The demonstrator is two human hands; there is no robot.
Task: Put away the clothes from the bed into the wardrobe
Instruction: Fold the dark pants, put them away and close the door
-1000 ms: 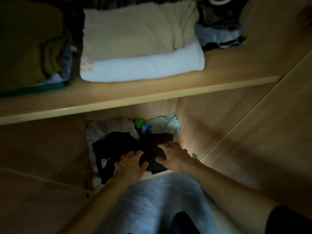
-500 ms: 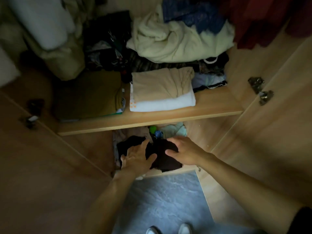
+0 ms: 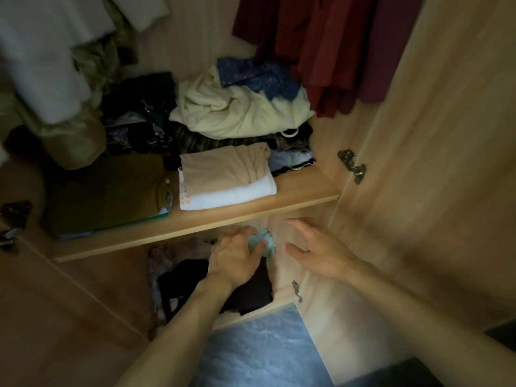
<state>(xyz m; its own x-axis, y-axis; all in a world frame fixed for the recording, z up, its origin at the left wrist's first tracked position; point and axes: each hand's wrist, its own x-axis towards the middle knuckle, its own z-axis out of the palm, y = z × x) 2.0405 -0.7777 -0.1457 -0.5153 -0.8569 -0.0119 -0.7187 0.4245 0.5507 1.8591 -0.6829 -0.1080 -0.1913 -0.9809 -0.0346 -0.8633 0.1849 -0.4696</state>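
I look down into an open wooden wardrobe. On its bottom compartment lies a folded black garment [image 3: 251, 291] among loose pale clothes [image 3: 178, 250]. My left hand [image 3: 236, 255] reaches in under the shelf [image 3: 251, 210] and grips a small pale green cloth [image 3: 264, 241] just above the black garment. My right hand [image 3: 315, 250] hovers to the right of it, fingers spread, holding nothing. The back of the bottom compartment is hidden by the shelf.
The shelf carries a beige and white folded stack [image 3: 226, 174], an olive folded stack [image 3: 106, 191], a crumpled cream garment [image 3: 240, 110] and dark clothes behind. Red garments [image 3: 329, 46] hang at the top right. The open right door [image 3: 418, 191] stands close to my right arm.
My head has risen, so more of the wardrobe shows. Both hands left the black garment; the left moved back and closed on the pale green cloth, the right lifted away to the right.
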